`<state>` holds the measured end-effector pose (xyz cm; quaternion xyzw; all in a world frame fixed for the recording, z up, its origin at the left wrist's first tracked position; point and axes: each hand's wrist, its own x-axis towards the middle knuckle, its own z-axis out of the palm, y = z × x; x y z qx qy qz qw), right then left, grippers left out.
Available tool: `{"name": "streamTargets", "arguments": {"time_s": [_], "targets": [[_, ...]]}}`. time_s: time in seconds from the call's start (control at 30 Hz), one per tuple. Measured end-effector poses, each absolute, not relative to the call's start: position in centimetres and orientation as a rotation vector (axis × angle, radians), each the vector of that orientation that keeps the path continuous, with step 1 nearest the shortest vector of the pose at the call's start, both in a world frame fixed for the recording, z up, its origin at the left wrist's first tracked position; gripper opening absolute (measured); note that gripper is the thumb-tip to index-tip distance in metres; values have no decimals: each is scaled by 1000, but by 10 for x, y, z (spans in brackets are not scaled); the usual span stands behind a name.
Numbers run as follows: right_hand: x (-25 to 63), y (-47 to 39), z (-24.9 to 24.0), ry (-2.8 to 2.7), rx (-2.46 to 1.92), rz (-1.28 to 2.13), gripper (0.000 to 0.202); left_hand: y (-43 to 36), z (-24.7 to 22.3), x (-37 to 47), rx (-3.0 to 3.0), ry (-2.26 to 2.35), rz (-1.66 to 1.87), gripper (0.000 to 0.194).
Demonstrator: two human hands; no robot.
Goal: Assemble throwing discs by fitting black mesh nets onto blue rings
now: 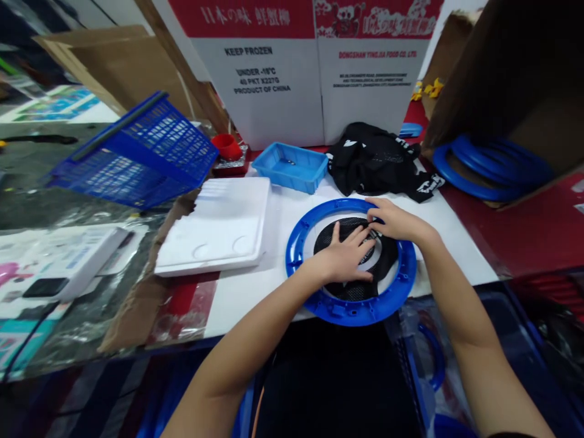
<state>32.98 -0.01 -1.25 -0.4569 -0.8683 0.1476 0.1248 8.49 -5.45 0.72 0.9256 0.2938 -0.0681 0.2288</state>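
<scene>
Low and right of centre in the frame, we see 1 blue plastic ring (319, 302) lying flat on the white table sheet (246, 292), with a black mesh disc (360, 289) resting inside its opening. The left hand (345, 258) lies palm-down on the mesh, its fingers spread wide and flat, holding nothing. The right hand (396, 220) sits at the ring's upper right inner edge, fingers narrowed in a pinch on the mesh border, though we cannot tell how firmly. We judge that the mesh is being seated in the ring; to do this well, we keep the flat hand pressing the centre so the fabric cannot creep, and we work the pinched edge along the rim in short steps, keeping tension even. At upper centre lie a heap of black mesh pieces (374, 161) and a small blue tray (289, 165); a white foam tray (219, 228) sits left of the ring, a blue basket (137, 152) at upper left, and more blue rings (493, 167) at upper right.
</scene>
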Motion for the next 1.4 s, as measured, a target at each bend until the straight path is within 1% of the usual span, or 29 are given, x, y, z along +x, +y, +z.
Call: {"name": "streamTargets", "arguments": {"time_s": [0.1, 0.17, 0.23, 0.3, 0.37, 0.4, 0.43, 0.5, 0.57, 0.6, 0.63, 0.73, 0.83, 0.93, 1.1, 1.23, 1.3, 1.33, 1.4], "targets": [[327, -1, -11, -2520, -1356, 445, 11, -52, 5, 81, 2521, 829, -273, 119], [326, -2, -8, -2516, -1368, 463, 10, -47, 5, 77, 2501, 839, -318, 135], [325, -2, -5, -2515, -1378, 486, 6, -43, 6, 72, 2484, 845, -375, 142], [326, -3, -2, -2515, -1392, 518, 1, -38, 9, 66, 2471, 837, -429, 145], [327, -3, 0, -2511, -1399, 552, 4, -34, 13, 60, 2455, 804, -450, 145], [328, -3, -1, -2508, -1395, 558, 5, -33, 14, 58, 2448, 787, -442, 141], [328, -3, -1, -2502, -1386, 553, 5, -31, 16, 56, 2446, 782, -412, 132], [327, -3, -5, -2486, -1362, 511, 6, -28, 18, 53, 2475, 842, -282, 100], [323, -2, -10, -2468, -1338, 450, 8, -27, 19, 52, 2556, 1038, -99, 64], [321, -2, -12, -2461, -1327, 427, 9, -27, 19, 52, 2604, 1175, -20, 53], [318, -2, -14, -2456, -1319, 412, 10, -28, 19, 53, 2642, 1319, 33, 46], [312, -3, -19, -2448, -1314, 393, 9, -32, 20, 54, 2677, 1600, 16, 39], [310, -2, -24, -2454, -1289, 369, 7, -33, 20, 56, 2660, 1590, -32, 33], [313, 1, -27, -2486, -1223, 331, 7, -29, 20, 56, 2641, 1524, 13, 28], [316, 2, -18, -2470, -1151, 271, 12, -20, 26, 54, 2486, 1474, 240, 25], [317, -3, -6, -2430, -1209, 298, 11, -10, 23, 50, 2395, 1458, 493, 16], [320, -5, -2, -2396, -1302, 317, 19, -5, 18, 48, 2365, 1409, 649, 16], [323, -6, 0, -2376, -1356, 335, 28, -3, 15, 47, 2347, 1363, 717, 18], [333, -8, 4, -2381, -1421, 418, 54, 0, 10, 46, 2302, 1248, 810, 25]]}}
